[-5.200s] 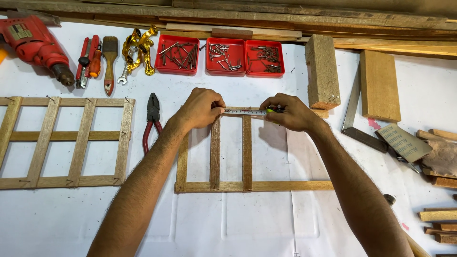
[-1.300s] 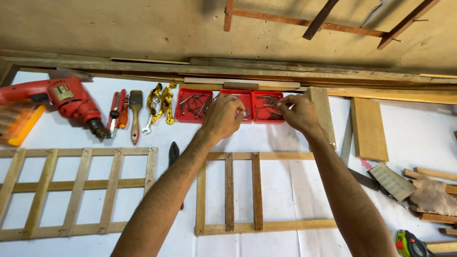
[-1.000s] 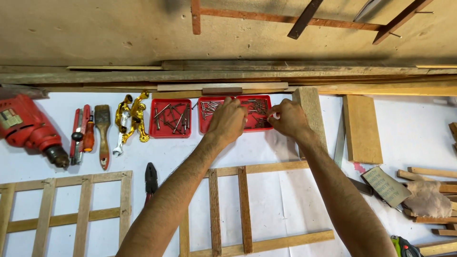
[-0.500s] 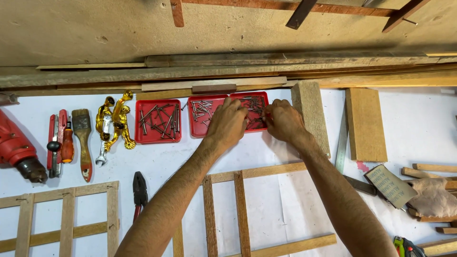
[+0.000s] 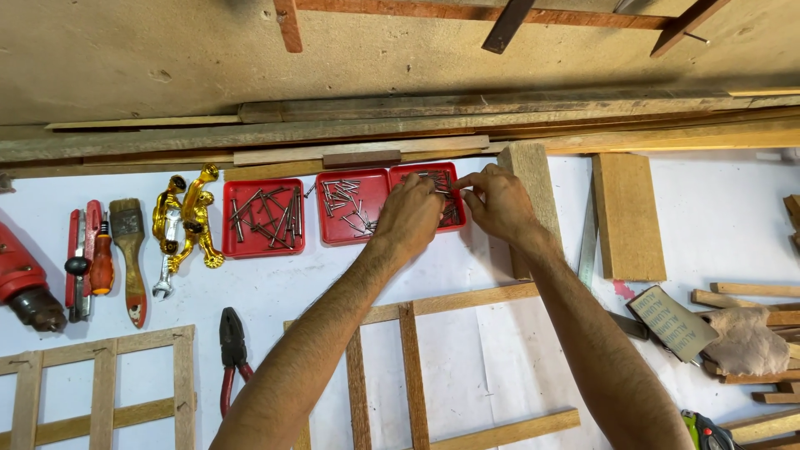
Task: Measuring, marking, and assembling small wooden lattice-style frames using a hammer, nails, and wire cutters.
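Both hands at the nail trays, the slatted frame not yet fully fastened, as we judge it.

Our right hand (image 5: 498, 202) pinches together over the right-hand shallow red plastic tray of steel nails (image 5: 433, 179) near the far edge of the white-covered workbench (image 5: 275, 292); whether a nail is gripped, we cannot tell. Our left hand (image 5: 410, 215) curls loosely, resting across that tray and the middle red tray (image 5: 343, 208). The unfinished light wooden slat frame (image 5: 412, 358) lies nearer us; a finished-looking wooden lattice (image 5: 100, 387) sits by the left edge.

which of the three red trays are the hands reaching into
The rightmost red plastic tray, beside the upright wooden block; both the left hand and right hand are over it.
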